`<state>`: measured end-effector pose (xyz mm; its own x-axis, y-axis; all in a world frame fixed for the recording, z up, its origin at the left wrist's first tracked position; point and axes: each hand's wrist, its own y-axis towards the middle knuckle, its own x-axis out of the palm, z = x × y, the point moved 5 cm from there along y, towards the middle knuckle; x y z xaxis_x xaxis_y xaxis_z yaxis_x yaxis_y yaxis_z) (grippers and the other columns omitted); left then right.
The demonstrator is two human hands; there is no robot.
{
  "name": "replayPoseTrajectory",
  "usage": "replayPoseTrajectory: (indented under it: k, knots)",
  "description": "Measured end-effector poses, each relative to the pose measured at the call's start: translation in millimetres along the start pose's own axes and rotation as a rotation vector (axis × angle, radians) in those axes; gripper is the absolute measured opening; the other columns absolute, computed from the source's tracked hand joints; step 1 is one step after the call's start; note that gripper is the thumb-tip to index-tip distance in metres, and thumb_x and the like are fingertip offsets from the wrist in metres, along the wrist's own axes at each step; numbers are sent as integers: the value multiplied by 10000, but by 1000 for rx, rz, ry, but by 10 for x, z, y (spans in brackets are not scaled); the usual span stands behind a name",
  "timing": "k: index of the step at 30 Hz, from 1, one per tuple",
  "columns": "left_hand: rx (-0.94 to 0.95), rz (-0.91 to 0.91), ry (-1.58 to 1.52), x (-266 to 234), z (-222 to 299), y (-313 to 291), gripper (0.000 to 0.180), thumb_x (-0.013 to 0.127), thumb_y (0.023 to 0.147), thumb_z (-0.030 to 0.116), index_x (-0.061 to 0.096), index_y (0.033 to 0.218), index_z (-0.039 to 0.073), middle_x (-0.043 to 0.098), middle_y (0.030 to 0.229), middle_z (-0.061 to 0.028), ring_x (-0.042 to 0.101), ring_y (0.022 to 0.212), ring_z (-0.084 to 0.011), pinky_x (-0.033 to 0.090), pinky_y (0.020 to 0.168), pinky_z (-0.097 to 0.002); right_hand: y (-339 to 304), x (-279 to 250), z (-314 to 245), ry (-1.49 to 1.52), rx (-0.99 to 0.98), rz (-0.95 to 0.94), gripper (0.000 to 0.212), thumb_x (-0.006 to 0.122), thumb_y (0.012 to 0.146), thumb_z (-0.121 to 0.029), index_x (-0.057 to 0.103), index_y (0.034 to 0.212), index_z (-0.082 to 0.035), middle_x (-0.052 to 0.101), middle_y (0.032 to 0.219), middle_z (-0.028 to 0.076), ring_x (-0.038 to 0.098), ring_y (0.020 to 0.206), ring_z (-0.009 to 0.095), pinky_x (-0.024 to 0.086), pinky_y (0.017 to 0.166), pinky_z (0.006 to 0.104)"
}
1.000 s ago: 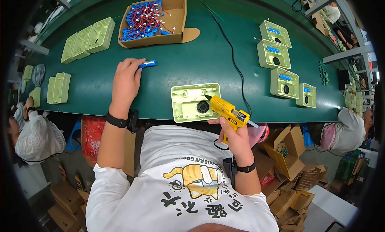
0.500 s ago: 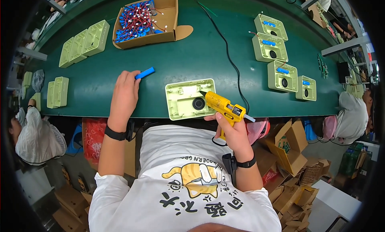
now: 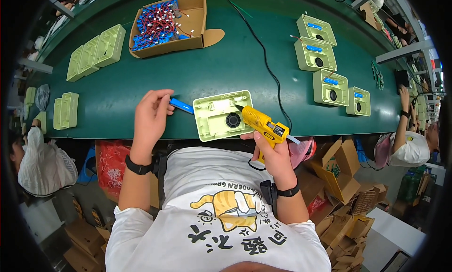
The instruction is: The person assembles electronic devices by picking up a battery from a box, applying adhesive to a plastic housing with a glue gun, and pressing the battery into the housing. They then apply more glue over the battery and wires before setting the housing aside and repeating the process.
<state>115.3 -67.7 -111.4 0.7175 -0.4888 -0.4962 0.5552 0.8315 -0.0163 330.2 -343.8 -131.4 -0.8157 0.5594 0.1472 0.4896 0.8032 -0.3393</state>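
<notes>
My left hand pinches one end of a blue cylindrical battery. The battery's other end points at the left edge of a pale green plastic housing, close to or touching it. Inside this open housing sits a round black speaker. A yellow hot glue gun is gripped in my right hand, its black nozzle over the housing's upper right part. A clear glue stick sticks out of the gun's back.
A cardboard box full of blue batteries with red wires stands at the back. Several housings with batteries line the right; bare ones stand left. A black cable crosses the table. Co-workers sit at both sides.
My left hand has turned, swinging the battery from pointing up and right to pointing down and right, against or near the housing. The glue gun stays almost in place.
</notes>
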Motion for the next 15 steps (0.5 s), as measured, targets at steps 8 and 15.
replayPoseTrajectory:
  k: [8, 15]
  knots:
    - [98, 122, -450, 78, 455, -33, 196, 649, 1163, 36, 786, 1256, -70, 695, 1084, -76, 765, 904, -141, 665, 822, -299, -24, 22, 8, 12, -25, 21, 440, 627, 1178, -193, 586, 1560, 22, 838, 1205, 176, 662, 613, 103, 560, 556, 254]
    - [244, 47, -146, 638, 722, -154, 187, 690, 1103, -12, 797, 1256, -35, 665, 976, -107, 761, 822, -190, 634, 756, -324, -78, 51, -6, 50, -32, 44, 438, 611, 1184, -206, 589, 1560, 19, 840, 1193, 181, 662, 617, 105, 575, 575, 263]
